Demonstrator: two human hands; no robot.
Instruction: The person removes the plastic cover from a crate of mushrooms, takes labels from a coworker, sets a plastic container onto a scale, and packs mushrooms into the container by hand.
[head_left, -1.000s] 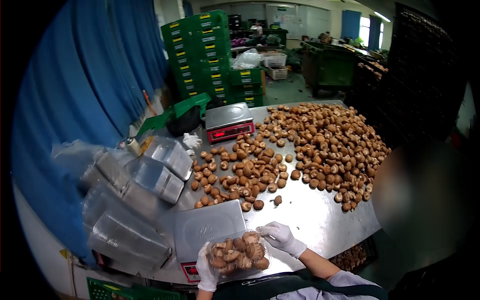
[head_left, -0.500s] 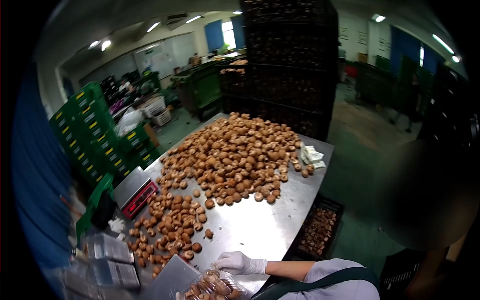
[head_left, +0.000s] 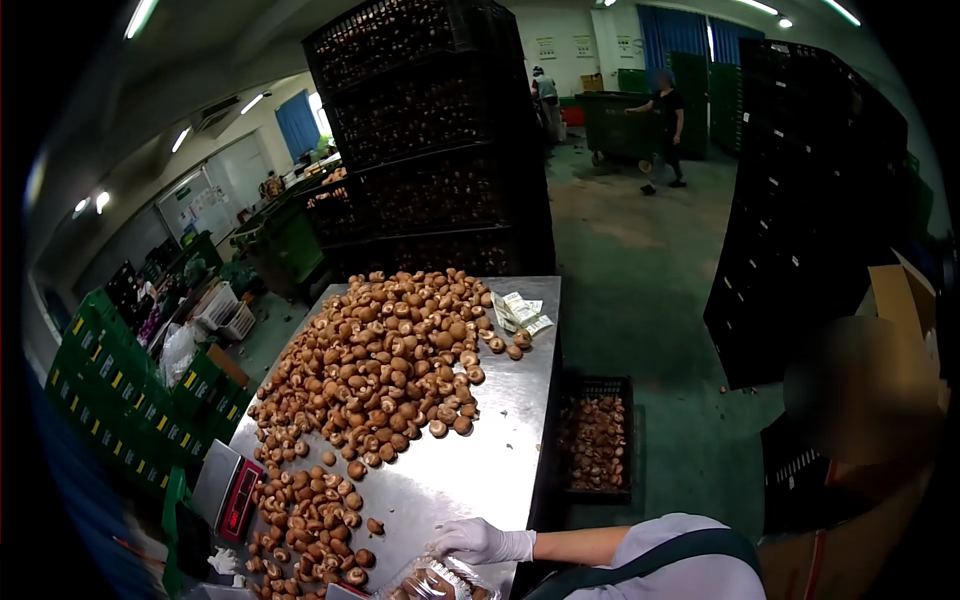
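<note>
My right hand (head_left: pixel 474 541), in a white glove, rests at the upper edge of a clear plastic pack of mushrooms (head_left: pixel 436 581) at the bottom of the view. Its fingers are bent together there; what they hold, if anything, is hidden. My left hand is out of view. Ahead lies a big heap of brown mushrooms (head_left: pixel 380 350) on the metal table (head_left: pixel 500 440), with a smaller group (head_left: pixel 310 525) nearer on the left. A red scale (head_left: pixel 238 498) stands at the table's left edge.
White printed packets (head_left: pixel 522 312) lie at the table's far right corner. A black crate of mushrooms (head_left: pixel 597 445) sits on the floor to the right. Tall dark crate stacks (head_left: pixel 430 140) rise behind the table. Farther back, a person (head_left: pixel 668 125) is beside a green bin (head_left: pixel 612 125).
The view has swung to the right, so the scale and mushrooms appear farther left. My left hand and most of the pack have gone out of view. My right hand stays by the pack.
</note>
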